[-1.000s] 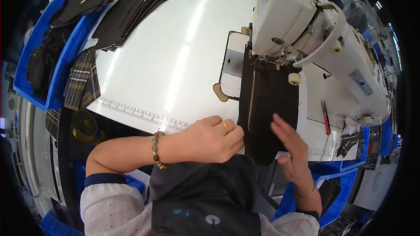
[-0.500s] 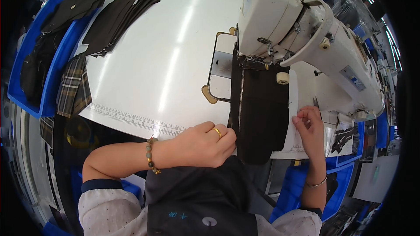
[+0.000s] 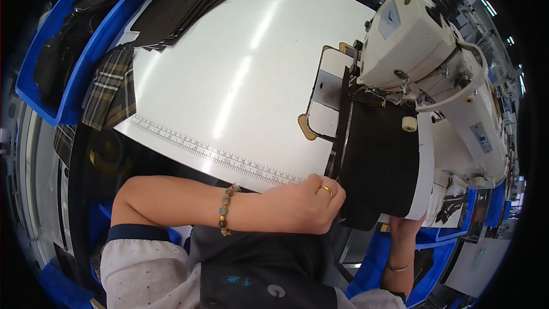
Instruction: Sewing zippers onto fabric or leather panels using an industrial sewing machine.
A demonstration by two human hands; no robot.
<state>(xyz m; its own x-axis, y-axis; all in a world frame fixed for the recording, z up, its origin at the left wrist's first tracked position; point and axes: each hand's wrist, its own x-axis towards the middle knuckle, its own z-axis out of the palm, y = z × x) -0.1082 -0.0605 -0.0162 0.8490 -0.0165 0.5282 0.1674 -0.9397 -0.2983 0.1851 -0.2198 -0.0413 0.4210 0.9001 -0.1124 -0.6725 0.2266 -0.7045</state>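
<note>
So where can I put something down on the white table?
The middle of the white tabletop is bare, between the stack of dark pieces, the printed ruler and the sewing machine. It's crowded on the right: dark zippered fabric lies under the machine, with the left hand at its edge and the right hand partly hidden.

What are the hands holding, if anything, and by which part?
Left hand: the flat black fabric panel, apparently pinched at its near left edge, by the silvery zipper. Right hand: cannot tell; it's mostly hidden beneath the white flat sheet.
</note>
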